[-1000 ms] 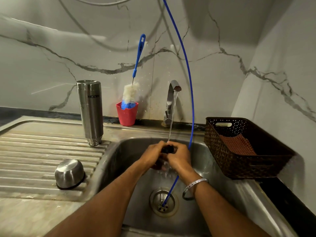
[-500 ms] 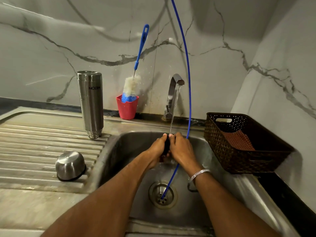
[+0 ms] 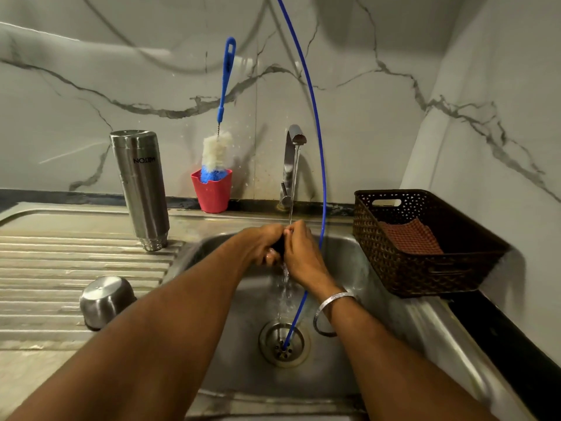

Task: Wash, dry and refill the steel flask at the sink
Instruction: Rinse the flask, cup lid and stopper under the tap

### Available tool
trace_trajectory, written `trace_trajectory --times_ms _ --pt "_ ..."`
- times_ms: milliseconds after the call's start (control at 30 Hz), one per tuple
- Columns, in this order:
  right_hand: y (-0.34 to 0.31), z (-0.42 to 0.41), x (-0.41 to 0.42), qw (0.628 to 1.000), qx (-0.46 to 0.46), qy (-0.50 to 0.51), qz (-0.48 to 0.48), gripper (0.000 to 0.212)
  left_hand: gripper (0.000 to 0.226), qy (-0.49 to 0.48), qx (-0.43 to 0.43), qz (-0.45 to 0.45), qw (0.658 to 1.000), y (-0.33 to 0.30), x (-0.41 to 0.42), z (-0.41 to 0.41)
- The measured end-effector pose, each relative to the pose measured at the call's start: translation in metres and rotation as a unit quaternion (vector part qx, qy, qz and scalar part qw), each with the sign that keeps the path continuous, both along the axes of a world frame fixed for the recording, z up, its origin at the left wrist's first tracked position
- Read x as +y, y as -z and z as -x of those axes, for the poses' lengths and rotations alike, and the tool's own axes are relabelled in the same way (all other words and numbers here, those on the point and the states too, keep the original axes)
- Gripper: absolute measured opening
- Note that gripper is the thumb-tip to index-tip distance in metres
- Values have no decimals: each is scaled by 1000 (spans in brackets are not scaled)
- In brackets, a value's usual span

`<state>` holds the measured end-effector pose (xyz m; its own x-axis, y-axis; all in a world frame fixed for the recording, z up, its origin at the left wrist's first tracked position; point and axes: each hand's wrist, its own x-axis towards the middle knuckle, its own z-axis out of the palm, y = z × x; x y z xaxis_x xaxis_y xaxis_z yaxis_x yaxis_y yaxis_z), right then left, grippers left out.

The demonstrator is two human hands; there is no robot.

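Note:
The steel flask [image 3: 141, 186] stands upside down on the drainboard, left of the sink basin [image 3: 349, 262]. Its steel cup lid [image 3: 104, 300] lies upside down nearer to me on the drainboard. Over the basin, my left hand [image 3: 262, 243] and my right hand [image 3: 302, 253] are pressed together round a small black part [image 3: 278, 247], mostly hidden between them. Water runs from the tap [image 3: 293, 156] onto the hands and falls toward the drain [image 3: 283, 343].
A red cup [image 3: 212, 191] with a blue-handled bottle brush [image 3: 220, 147] stands against the wall. A thin blue tube [image 3: 318, 147] hangs from above into the drain. A dark woven basket [image 3: 425, 268] holding a reddish cloth [image 3: 409, 238] sits right of the sink.
Both hands have stayed together under the running water, shifting a little around the black part. The view has tilted slightly; nothing else has moved.

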<state>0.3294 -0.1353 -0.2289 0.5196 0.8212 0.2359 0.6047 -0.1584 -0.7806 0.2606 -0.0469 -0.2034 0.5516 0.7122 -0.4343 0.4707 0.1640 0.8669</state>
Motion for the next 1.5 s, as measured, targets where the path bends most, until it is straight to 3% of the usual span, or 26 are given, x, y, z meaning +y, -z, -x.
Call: trace_trajectory --times_ms 67,133,200,267,333,433,533,700,800,900,1033,1133,1233,1333,1433,1500 --pt "-4 0 0 999 52 14 -3 26 41 -24 -19 -26 999 2 -3 -5" --pt "-6 -1 3 992 123 37 6 33 42 -75 -95 -50 991 15 -6 -17" --pt "-4 -1 10 994 97 47 27 34 52 -69 -134 -113 982 33 -6 -16" --pt "2 -3 19 987 141 60 40 35 66 -40 -113 -214 969 43 -5 -8" --pt "3 -2 27 963 253 73 57 41 69 -37 -72 -301 950 44 -5 -2" --pt "2 -8 34 884 458 83 28 52 59 -6 -7 -458 889 44 -11 4" --pt "0 -9 23 855 512 81 19 50 46 41 28 -550 834 46 -9 6" --pt "0 -5 25 915 388 109 30 39 38 75 89 -377 919 14 0 -12" --pt "1 -9 24 956 276 96 10 39 45 27 66 -260 963 -7 -2 -18" --pt "1 -6 12 982 180 34 -33 38 48 -20 28 -173 984 -14 -3 -15" --pt "5 -5 8 986 165 2 -18 36 44 -105 -39 -47 993 -5 -12 -13" --pt "4 -8 12 976 219 22 -9 42 41 -140 -112 -62 982 9 -21 -15" --pt "4 -8 17 957 284 52 20 46 47 -128 -47 -221 966 24 -20 -14" --pt "3 -6 18 929 364 55 25 42 54 -134 -10 -307 942 30 -20 -9" --pt "7 -1 20 895 442 57 -10 41 65 -111 -24 -330 937 35 -21 -4" --pt "10 1 20 864 498 59 -47 35 54 -83 -81 -295 948 43 -25 -3"
